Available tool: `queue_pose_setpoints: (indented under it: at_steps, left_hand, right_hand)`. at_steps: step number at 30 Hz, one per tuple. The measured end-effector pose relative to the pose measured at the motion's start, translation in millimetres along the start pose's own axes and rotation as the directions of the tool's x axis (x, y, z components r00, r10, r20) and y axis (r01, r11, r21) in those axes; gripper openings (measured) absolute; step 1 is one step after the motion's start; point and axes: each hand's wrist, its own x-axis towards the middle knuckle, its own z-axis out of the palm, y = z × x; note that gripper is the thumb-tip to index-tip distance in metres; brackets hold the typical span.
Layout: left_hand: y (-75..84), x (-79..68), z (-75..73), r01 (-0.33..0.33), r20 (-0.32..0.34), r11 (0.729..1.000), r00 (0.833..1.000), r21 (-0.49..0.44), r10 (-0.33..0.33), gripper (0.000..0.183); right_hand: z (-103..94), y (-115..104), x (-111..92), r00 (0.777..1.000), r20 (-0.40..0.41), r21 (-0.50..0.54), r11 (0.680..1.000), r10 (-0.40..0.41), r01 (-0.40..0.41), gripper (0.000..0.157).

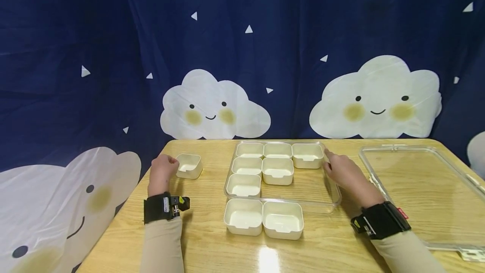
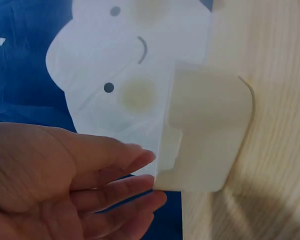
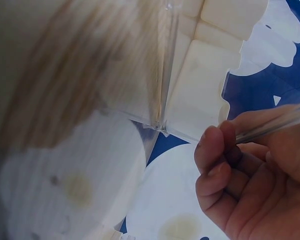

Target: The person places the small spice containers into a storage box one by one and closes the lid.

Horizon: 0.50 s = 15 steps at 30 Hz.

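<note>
Cream lone tub (image 1: 188, 167): on the desk (image 1: 206, 252), just right of the left hand (image 1: 163, 169); it could tip or skid if those fingertips press on one rim only.
Left hand: fingers bunched at the tub's rim, touching or almost so; I cannot tell whether they pinch it. A loose hold there would likely slip.
Right hand (image 1: 342, 172): thumb and finger pinch the side rim of the clear box (image 1: 317, 202).
Clear box: between the hands; a tug or lift on that one side might tilt it.
Six boxed tubs (image 1: 278, 172): they leave a gap nearest the right hand, so a tilt could send some sliding into it.
Two front tubs (image 1: 283, 221): between the hands but nearer the sleeves, close by the box; dragging it that way would probably shove them.
Clear lid (image 1: 424, 188): right of the right hand; a careless outward sweep could knock it.
Tub count: nine; six boxed, two in front, one beside the left hand.
Other counts: one box, one lid, two hands.
</note>
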Motion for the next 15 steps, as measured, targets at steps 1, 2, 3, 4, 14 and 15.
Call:
queue_pose_setpoints:
  at_steps: [1, 2, 3, 4, 14, 15]
  left_hand:
    - [-1.3, 0.2, 0.6, 0.0, -0.003, 1.0, 1.0, -0.004, 0.0, 0.027]
    - [-2.5, 0.8, 1.6, 0.007, -0.006, 1.0, 1.0, -0.011, -0.007, 0.027]
    - [-3.4, 1.0, 2.5, 0.015, -0.01, 1.0, 1.0, -0.023, -0.015, 0.027]
    - [-4.4, 1.4, 3.7, 0.016, -0.017, 0.999, 1.0, -0.031, -0.017, 0.028]
    - [-4.6, 5.0, 9.7, 0.002, 0.021, 1.0, 1.0, -0.021, -0.001, 0.031]
    - [-3.1, 5.2, 9.2, -0.003, 0.036, 1.0, 0.999, -0.02, 0.003, 0.029]
  right_hand:
    - [-0.1, 0, 0, 1.0, 0.0, -0.002, 1.0, 0.0, 0.0, 0.051]
    - [0.3, 0, 0, 1.0, -0.001, -0.004, 1.0, -0.001, 0.001, 0.051]
    - [0.6, 0, 0, 1.0, 0.0, -0.006, 1.0, -0.001, 0.001, 0.051]
    - [0.8, 0, 0, 1.0, 0.0, -0.008, 1.0, -0.001, 0.001, 0.051]
    - [0.5, 0, 0, 1.0, 0.003, 0.0, 1.0, 0.006, -0.006, 0.051]
    - [0.2, -1, 0, 1.0, 0.004, 0.001, 1.0, 0.007, -0.007, 0.051]
